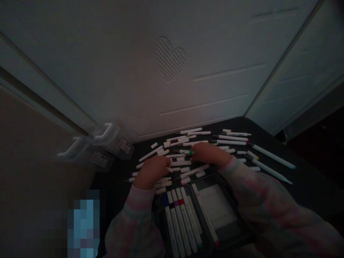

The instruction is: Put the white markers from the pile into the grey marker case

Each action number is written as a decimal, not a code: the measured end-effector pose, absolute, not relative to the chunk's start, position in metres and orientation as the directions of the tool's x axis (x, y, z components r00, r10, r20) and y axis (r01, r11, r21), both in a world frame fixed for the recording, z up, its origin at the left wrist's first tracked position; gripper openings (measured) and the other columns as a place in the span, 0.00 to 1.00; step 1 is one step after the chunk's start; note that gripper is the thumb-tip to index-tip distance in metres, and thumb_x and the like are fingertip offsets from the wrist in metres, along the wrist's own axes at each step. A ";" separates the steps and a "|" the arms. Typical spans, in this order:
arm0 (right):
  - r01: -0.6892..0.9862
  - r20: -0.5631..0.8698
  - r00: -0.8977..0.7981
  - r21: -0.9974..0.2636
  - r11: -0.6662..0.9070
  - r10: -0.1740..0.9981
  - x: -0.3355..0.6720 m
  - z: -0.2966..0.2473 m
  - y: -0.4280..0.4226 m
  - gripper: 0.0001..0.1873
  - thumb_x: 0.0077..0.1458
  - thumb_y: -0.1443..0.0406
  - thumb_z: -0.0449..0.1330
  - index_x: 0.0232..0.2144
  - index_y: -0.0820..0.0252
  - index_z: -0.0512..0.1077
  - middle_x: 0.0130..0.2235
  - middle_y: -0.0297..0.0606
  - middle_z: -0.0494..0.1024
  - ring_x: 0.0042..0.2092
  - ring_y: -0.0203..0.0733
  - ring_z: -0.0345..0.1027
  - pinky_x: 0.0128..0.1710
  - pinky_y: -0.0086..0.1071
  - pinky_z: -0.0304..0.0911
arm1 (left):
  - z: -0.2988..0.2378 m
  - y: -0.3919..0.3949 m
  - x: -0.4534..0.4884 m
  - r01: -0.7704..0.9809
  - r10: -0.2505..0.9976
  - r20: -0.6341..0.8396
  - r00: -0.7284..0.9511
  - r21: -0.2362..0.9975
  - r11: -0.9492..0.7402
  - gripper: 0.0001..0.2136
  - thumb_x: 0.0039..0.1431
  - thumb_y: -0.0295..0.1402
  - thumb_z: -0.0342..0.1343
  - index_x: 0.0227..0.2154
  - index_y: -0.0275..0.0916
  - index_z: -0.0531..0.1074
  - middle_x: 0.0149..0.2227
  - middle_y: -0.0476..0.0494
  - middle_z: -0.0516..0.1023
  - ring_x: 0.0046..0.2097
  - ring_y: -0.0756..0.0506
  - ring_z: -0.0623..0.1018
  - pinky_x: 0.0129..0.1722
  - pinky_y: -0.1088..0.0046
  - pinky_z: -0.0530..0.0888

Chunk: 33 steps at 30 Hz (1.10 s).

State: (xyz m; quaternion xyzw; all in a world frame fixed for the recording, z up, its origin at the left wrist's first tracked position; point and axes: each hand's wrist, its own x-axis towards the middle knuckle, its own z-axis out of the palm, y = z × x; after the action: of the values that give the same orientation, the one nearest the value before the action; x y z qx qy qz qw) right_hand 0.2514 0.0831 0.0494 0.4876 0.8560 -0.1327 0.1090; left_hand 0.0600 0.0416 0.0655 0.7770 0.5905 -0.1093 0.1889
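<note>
A: Where do we find the loose white markers with coloured ends (274,156)?
B: We find them spread across the matt black table (303,190), from the base of the white embossed panel (215,43) at the rear to the open black plastic case (228,234) in front.
A: State of the hands?
B: We see the left hand (153,171) with curled fingers, beside a short white piece; we cannot tell whether it grips it. The right hand (211,153) bends its fingers down at a white marker with a green band (190,153); we cannot confirm a grip there either.
A: Which edges bound the working area?
B: The panel closes the rear. Two clear plastic containers with handles (114,141) stand at the left rear. The right table edge slants outward toward us, past the outermost markers.
A: Clearance?
B: Between the hands we have a narrow gap, occupied by markers. The forearms flank the case. Its left half carries a row of white markers with coloured bands (177,218); its right half holds one white marker with a red end (205,215), leaving more room there.
</note>
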 end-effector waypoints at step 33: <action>0.863 -0.340 -0.495 -0.088 0.497 0.800 0.254 0.043 0.086 0.17 0.49 0.63 0.50 0.36 0.68 0.73 0.39 0.52 0.75 0.41 0.50 0.70 0.37 0.35 0.62 | 0.080 0.038 0.049 0.956 0.927 -0.270 0.260 0.209 -0.208 0.07 0.51 0.34 0.48 0.27 0.40 0.71 0.30 0.48 0.74 0.31 0.49 0.72 0.28 0.75 0.62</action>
State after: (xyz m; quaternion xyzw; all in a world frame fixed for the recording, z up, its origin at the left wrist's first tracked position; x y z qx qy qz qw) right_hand 0.2544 0.0859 0.0433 0.4860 0.8556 -0.1242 0.1280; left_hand 0.0492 0.0379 0.0799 0.7759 0.6066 -0.0425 0.1680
